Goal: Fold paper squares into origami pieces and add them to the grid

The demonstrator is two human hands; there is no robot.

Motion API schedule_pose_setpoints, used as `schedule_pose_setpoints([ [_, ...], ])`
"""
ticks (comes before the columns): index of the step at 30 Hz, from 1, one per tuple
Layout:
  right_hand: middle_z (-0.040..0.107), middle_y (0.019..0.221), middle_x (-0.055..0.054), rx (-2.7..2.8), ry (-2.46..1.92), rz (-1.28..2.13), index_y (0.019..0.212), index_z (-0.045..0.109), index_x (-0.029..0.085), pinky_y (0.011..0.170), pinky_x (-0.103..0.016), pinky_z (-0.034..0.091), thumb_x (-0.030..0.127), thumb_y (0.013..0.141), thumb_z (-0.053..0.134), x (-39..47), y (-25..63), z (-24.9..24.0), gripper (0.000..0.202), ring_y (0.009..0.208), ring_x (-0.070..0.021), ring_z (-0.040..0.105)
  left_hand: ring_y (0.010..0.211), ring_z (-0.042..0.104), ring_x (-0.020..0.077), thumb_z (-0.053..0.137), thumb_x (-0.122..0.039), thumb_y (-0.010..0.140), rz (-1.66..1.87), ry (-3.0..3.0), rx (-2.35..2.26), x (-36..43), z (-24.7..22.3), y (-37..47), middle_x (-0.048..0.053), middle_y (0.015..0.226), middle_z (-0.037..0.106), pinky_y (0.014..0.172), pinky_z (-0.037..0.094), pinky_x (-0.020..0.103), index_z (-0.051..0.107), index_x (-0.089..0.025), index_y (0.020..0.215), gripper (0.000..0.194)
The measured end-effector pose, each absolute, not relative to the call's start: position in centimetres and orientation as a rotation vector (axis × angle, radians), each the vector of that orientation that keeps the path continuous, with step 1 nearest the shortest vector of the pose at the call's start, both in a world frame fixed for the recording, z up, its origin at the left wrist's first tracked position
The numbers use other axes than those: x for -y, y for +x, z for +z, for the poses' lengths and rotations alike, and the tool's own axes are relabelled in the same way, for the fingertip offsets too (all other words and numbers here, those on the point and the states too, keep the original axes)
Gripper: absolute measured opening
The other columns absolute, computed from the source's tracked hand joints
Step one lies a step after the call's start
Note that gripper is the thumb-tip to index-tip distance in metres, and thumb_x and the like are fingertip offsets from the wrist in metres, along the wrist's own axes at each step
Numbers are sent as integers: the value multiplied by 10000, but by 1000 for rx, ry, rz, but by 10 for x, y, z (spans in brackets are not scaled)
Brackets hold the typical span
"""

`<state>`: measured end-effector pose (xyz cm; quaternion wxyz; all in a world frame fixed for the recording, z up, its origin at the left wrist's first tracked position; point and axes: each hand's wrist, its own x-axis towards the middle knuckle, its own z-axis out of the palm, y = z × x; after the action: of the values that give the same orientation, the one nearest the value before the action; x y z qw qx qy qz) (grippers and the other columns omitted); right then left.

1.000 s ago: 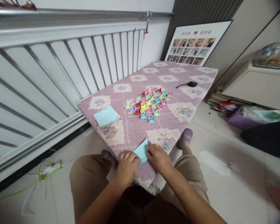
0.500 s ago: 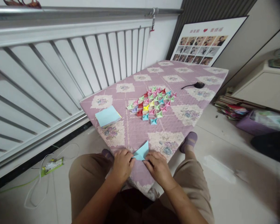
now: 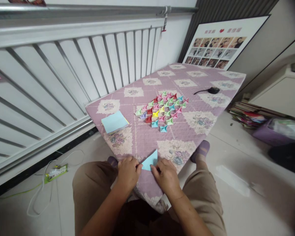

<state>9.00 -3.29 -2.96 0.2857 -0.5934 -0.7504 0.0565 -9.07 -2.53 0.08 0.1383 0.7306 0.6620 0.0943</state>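
A light blue sheet of folding paper (image 3: 150, 161), folded to a triangle with one point upward, lies at the table's near corner. My left hand (image 3: 128, 172) pinches it at the left corner, thumb beside the tip. My right hand (image 3: 165, 173) grips its right edge, thumb on the lower right and fingers curled behind. Farther up stand several rows of small folded paper pieces (image 3: 163, 128) in blue, green, pink, red and yellow. Left of them lies a stack of square paper (image 3: 115, 122), light blue on top with a yellow edge showing.
A purple flowered cloth (image 3: 147, 137) covers the table, which runs along a white radiator (image 3: 108, 62). A black object with a cord (image 3: 213, 90) lies at the far right. Behind leans a photo board (image 3: 216, 42). A power strip (image 3: 56, 173) with cables is on the floor at left.
The light blue paper now shows as a plain triangle, where two folded parts with a crease showed before. Both hands stay at its sides. The view has shifted slightly.
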Motion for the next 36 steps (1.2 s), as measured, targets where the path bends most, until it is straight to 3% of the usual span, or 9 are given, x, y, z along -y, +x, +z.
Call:
schedule_pose_setpoints([
  [11, 531, 733, -37, 2022, -1649, 109, 647, 529, 199, 708, -308, 341, 319, 855, 586, 31, 89, -31, 246, 731, -185, 476, 860, 558, 218, 615, -369, 857, 239, 2179, -1920, 21, -2, -91, 24, 842, 623, 741, 312, 345, 604, -206, 747, 196],
  [18, 537, 749, -38, 1990, -1635, 160, 674, 531, 206, 739, -321, 353, 314, 861, 585, 33, 88, -30, 222, 760, -195, 482, 875, 556, 219, 609, -347, 863, 282, 2222, -1870, 21, -8, -100, 23, 850, 620, 803, 336, 367, 601, -201, 756, 182],
  [23, 538, 757, -36, 1984, -1653, 184, 689, 540, 206, 729, -322, 347, 299, 849, 603, 32, 87, -29, 195, 763, -199, 478, 952, 550, 240, 585, -277, 878, 288, 2261, -1851, 23, 2, -97, 38, 945, 634, 852, 368, 399, 633, -209, 888, 84],
  [26, 540, 756, -35, 1999, -1662, 181, 690, 543, 204, 719, -320, 340, 288, 847, 608, 33, 87, -28, 190, 767, -201, 479, 1063, 524, 255, 521, -225, 909, 329, 2421, -1705, 35, 2, -84, 49, 1154, 614, 930, 362, 444, 621, -243, 1072, 192],
  [29, 547, 753, -37, 2003, -1677, 140, 691, 546, 205, 708, -324, 334, 278, 853, 595, 34, 86, -28, 184, 768, -207, 480, 1236, 439, 263, 553, -284, 896, 377, 2510, -1490, 51, -11, -73, 70, 1349, 523, 1050, 304, 469, 498, -225, 1296, 408],
  [32, 562, 763, -45, 2002, -1681, 105, 720, 563, 203, 716, -335, 345, 299, 860, 585, 35, 87, -30, 171, 772, -214, 489, 1330, 356, 286, 549, -339, 891, 389, 2508, -1489, 63, -27, -71, 93, 1443, 435, 1104, 233, 529, 396, -205, 1393, 542],
  [36, 611, 901, -83, 1908, -1681, 67, 976, 594, 175, 794, -374, 393, 354, 863, 580, 35, 92, -37, 212, 860, -242, 523, 1379, 294, 287, 532, -365, 891, 368, 2517, -1457, 67, -35, -75, 89, 1491, 369, 1123, 203, 559, 352, -222, 1425, 581],
])
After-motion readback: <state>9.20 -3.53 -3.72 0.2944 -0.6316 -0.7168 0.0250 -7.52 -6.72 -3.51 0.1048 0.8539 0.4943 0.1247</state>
